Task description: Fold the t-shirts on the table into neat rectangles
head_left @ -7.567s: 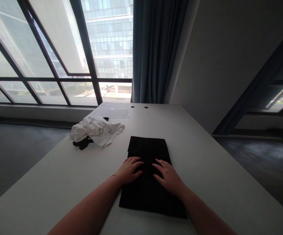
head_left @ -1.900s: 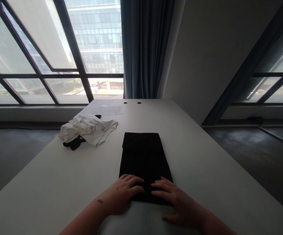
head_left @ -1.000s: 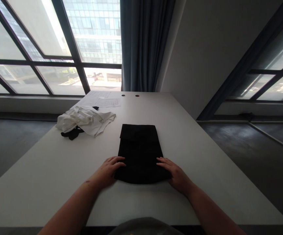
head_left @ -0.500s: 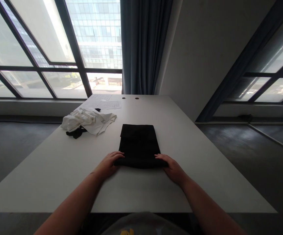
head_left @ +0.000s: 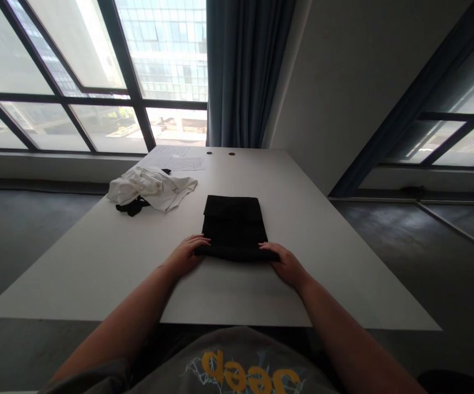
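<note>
A folded black garment [head_left: 232, 227] lies flat in the middle of the white table, its near edge turned over into a thick roll. My left hand [head_left: 185, 254] curls round the left end of this roll, fingers on top and the thumb out of sight. At the opposite end my right hand [head_left: 284, 261] holds the roll in the same way. A short flap crosses the far part of the garment. Exactly what kind of garment it is, the folds hide.
A crumpled white garment [head_left: 150, 189] with a black piece [head_left: 132, 207] under it lies at the table's left side. Printed sheets [head_left: 179, 161] are behind it. Two round holes pierce the table [head_left: 302, 219] near its far edge, by the blue curtain [head_left: 247, 71].
The view has shifted, so the table sits higher in it and more of my shirt shows. Both hands keep their hold on the rolled edge, with little movement against the table.
</note>
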Demonstrator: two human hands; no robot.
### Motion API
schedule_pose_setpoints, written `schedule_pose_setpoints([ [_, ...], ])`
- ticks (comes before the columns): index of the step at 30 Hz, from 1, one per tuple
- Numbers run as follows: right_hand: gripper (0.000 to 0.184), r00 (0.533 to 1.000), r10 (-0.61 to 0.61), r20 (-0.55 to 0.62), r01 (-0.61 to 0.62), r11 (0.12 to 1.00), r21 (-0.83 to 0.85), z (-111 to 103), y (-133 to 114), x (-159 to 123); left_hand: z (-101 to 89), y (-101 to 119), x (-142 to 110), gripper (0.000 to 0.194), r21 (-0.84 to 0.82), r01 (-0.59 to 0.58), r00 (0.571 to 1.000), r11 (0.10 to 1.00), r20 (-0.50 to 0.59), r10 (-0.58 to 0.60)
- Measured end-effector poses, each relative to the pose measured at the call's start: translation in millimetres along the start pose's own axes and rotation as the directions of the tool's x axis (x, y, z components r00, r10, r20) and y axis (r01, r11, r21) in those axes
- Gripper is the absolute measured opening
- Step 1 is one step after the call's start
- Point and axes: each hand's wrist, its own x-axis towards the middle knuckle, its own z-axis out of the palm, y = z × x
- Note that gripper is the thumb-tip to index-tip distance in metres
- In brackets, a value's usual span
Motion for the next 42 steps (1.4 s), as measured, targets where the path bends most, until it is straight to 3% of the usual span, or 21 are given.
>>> schedule_pose_setpoints([
  [6, 0.033, 1.0, 0.008, -0.024, -0.007, 1.0, 0.021, 0.0, -3.2, -0.4, 0.0, -0.1, -0.7, 0.042, -0.045, -0.006, 1.0, 0.999, -0.02, 0.006],
  [12, 0.035, 0.995, 0.08, -0.05, -0.076, 0.994, 0.08, -0.1, -11.9, -1.0, -6.6, 13.1, -3.8, 0.028, -0.039, 0.126, 0.988, 0.991, -0.087, -0.129],
  [21, 0.045, 0.963, 0.146, -0.228, -0.129, 0.988, 0.089, 5.5, -15.9, -8.3, -6.7, 34.0, -9.8, 0.032, -0.111, 0.111, 0.955, 0.988, -0.262, -0.137],
  [25, 0.044, 0.944, 0.188, -0.271, -0.162, 0.98, 0.116, -1.2, -18.8, 14.7, -13.9, 38.4, 4.3, 0.033, -0.087, 0.166, 0.922, 0.982, -0.34, -0.186],
  [30, 0.046, 0.915, 0.313, -0.254, -0.267, 0.942, 0.201, -7.0, -15.2, 82.1, -22.7, 22.0, 53.6, 0.036, -0.038, 0.395, 0.839, 0.918, -0.393, -0.377],
  [35, 0.036, 0.865, 0.45, -0.222, -0.492, 0.847, -0.2, 7.8, 5.9, 136.1, -18.2, -11.3, 106.9, 0.034, 0.137, 0.627, 0.765, 0.767, -0.292, -0.574],
  [38, 0.03, 0.838, 0.492, -0.236, -0.545, 0.781, -0.304, 20.3, 17.1, 141.6, -10.2, -29.9, 120.5, 0.03, 0.174, 0.665, 0.742, 0.727, -0.267, -0.615],
  [42, 0.031, 0.824, 0.502, -0.261, -0.559, 0.648, -0.518, 28.7, 22.2, 136.3, -5.0, -41.8, 118.1, 0.031, 0.185, 0.687, 0.723, 0.703, -0.268, -0.636],
])
